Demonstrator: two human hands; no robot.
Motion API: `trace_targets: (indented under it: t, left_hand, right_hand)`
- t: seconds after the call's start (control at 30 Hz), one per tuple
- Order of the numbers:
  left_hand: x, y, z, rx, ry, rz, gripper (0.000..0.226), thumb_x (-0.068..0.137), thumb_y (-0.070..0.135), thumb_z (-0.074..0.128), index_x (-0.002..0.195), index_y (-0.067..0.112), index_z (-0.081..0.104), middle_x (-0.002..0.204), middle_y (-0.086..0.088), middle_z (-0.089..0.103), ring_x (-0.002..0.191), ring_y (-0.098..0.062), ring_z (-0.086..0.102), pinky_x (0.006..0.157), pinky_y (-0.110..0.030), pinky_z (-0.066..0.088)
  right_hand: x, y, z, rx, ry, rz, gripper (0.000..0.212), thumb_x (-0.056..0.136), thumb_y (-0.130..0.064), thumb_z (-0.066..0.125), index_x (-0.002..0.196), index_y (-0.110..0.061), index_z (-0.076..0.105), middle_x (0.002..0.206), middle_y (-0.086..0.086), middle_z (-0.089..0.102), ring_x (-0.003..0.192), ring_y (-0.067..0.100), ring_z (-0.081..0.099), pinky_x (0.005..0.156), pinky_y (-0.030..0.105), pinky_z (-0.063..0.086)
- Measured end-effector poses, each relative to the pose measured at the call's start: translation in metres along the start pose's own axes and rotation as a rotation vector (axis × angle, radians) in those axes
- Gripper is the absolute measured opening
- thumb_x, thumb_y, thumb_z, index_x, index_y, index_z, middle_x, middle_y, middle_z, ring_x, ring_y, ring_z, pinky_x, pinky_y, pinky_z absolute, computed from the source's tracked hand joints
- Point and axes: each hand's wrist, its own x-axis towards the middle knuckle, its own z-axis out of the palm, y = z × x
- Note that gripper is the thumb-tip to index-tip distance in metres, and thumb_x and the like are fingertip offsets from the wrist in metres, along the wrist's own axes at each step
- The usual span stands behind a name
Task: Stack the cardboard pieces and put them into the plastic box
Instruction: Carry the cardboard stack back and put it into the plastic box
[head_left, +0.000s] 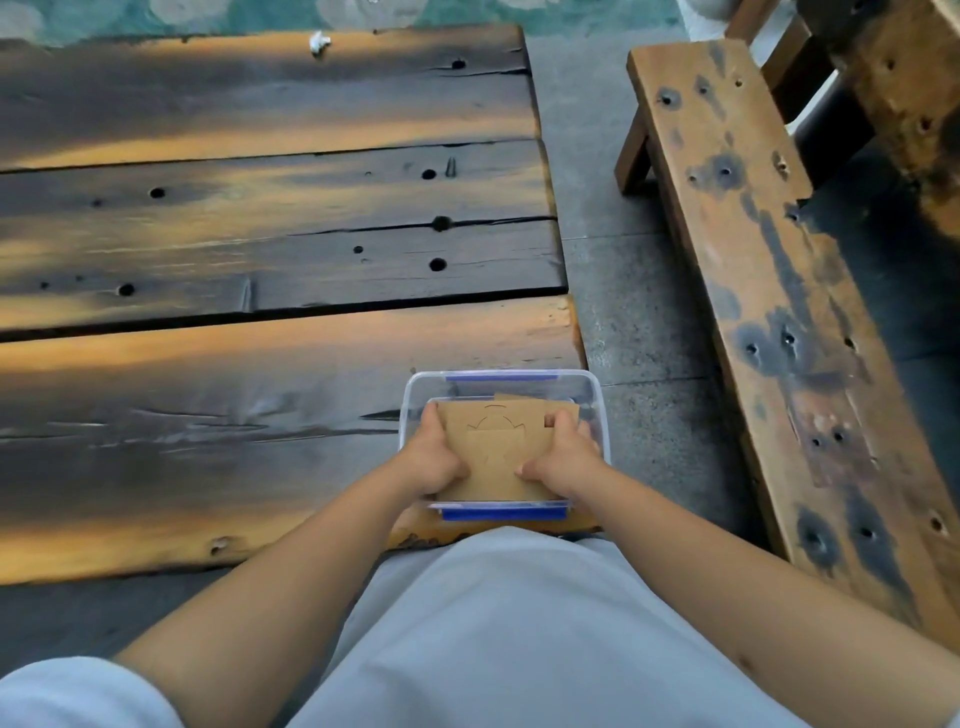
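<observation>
A clear plastic box with blue latches stands at the near right corner of the wooden table. A stack of brown cardboard pieces with cut-out shapes lies over the box opening, its upper pieces slightly askew at the far right. My left hand grips the stack's left edge and my right hand grips its right edge. Both thumbs press on top of the cardboard. How deep the stack sits inside the box cannot be told.
The dark, worn plank table stretches ahead and to the left. A crumpled white scrap lies at its far edge. A wooden bench stands to the right across a strip of grey floor.
</observation>
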Motion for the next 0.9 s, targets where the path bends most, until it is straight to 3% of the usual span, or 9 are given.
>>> trace_targets:
  t: [0.07,0.13,0.23,0.33,0.43,0.57,0.67,0.8,0.9]
  left_hand:
    - [0.000,-0.003,-0.005,-0.041,-0.036,-0.015,0.099,0.077,0.016,0.073,0.144,0.038,0.004,0.108,0.005,0.046,0.080,-0.008,0.050,0.050,-0.020,0.041]
    - [0.002,-0.004,-0.006,-0.099,-0.064,-0.006,0.099,0.076,0.020,0.077,0.143,0.038,0.008,0.106,0.009,0.046,0.081,-0.005,0.049,0.051,-0.019,0.043]
    - [0.005,-0.002,-0.004,-0.128,-0.056,0.008,0.097,0.073,0.025,0.081,0.142,0.032,0.013,0.111,0.007,0.050,0.093,-0.013,0.054,0.069,-0.027,0.050]
    - [0.007,-0.004,-0.003,-0.127,-0.039,0.020,0.091,0.072,0.030,0.081,0.141,0.026,0.020,0.124,0.000,0.052,0.107,-0.021,0.055,0.090,-0.038,0.051]
    - [0.009,-0.008,-0.003,-0.158,-0.034,0.046,0.086,0.072,0.030,0.081,0.138,0.023,0.027,0.126,-0.001,0.054,0.104,-0.019,0.056,0.089,-0.035,0.050]
    - [0.013,-0.007,-0.011,-0.137,-0.062,0.050,0.081,0.073,0.034,0.080,0.136,0.025,0.029,0.118,0.004,0.054,0.102,-0.019,0.058,0.085,-0.033,0.051]
    - [0.015,-0.005,-0.019,-0.156,-0.130,0.046,0.068,0.074,0.035,0.079,0.129,0.028,0.039,0.119,0.006,0.057,0.096,-0.014,0.061,0.077,-0.030,0.053]
    - [0.019,0.001,-0.023,-0.158,-0.186,0.046,0.062,0.075,0.036,0.078,0.126,0.030,0.044,0.116,0.006,0.059,0.099,-0.016,0.061,0.077,-0.031,0.053]
    - [0.021,0.003,-0.020,-0.053,-0.164,0.108,0.060,0.073,0.037,0.078,0.122,0.034,0.043,0.115,0.008,0.059,0.103,-0.017,0.059,0.085,-0.034,0.052]
  right_hand:
    - [0.002,0.001,-0.002,0.042,-0.017,0.007,0.085,0.060,-0.040,0.086,0.126,-0.031,0.033,0.137,0.003,0.037,0.124,0.027,0.041,0.104,0.045,0.042]
    - [0.002,0.000,-0.002,0.060,-0.012,0.022,0.093,0.056,-0.040,0.089,0.129,-0.030,0.032,0.136,0.002,0.039,0.125,0.026,0.040,0.104,0.043,0.040]
    - [0.006,-0.001,0.000,0.150,-0.001,0.043,0.111,0.053,-0.038,0.092,0.140,-0.029,0.023,0.140,0.002,0.036,0.128,0.026,0.040,0.104,0.042,0.041]
    - [0.011,0.004,-0.003,0.407,-0.021,0.043,0.119,0.056,-0.030,0.093,0.147,-0.027,0.016,0.137,0.003,0.041,0.119,0.024,0.048,0.099,0.041,0.046]
    - [0.012,0.006,-0.005,0.564,-0.090,0.027,0.106,0.061,-0.022,0.091,0.143,-0.025,0.023,0.122,-0.005,0.054,0.099,0.015,0.056,0.087,0.038,0.051]
    - [0.011,0.002,-0.004,0.504,-0.148,-0.030,0.084,0.064,-0.029,0.090,0.130,-0.029,0.038,0.105,-0.018,0.055,0.088,0.003,0.057,0.067,0.026,0.052]
    - [0.010,0.002,-0.007,0.462,-0.190,-0.064,0.084,0.061,-0.039,0.089,0.130,-0.033,0.042,0.106,-0.017,0.058,0.093,0.006,0.060,0.071,0.028,0.054]
    - [0.010,0.000,-0.012,0.427,-0.193,-0.092,0.079,0.065,-0.044,0.085,0.132,-0.031,0.045,0.104,-0.019,0.060,0.090,0.002,0.059,0.061,0.019,0.050]
    - [0.012,-0.004,-0.012,0.302,-0.134,-0.128,0.077,0.066,-0.051,0.082,0.130,-0.027,0.048,0.116,-0.009,0.063,0.095,0.009,0.059,0.074,0.024,0.050]
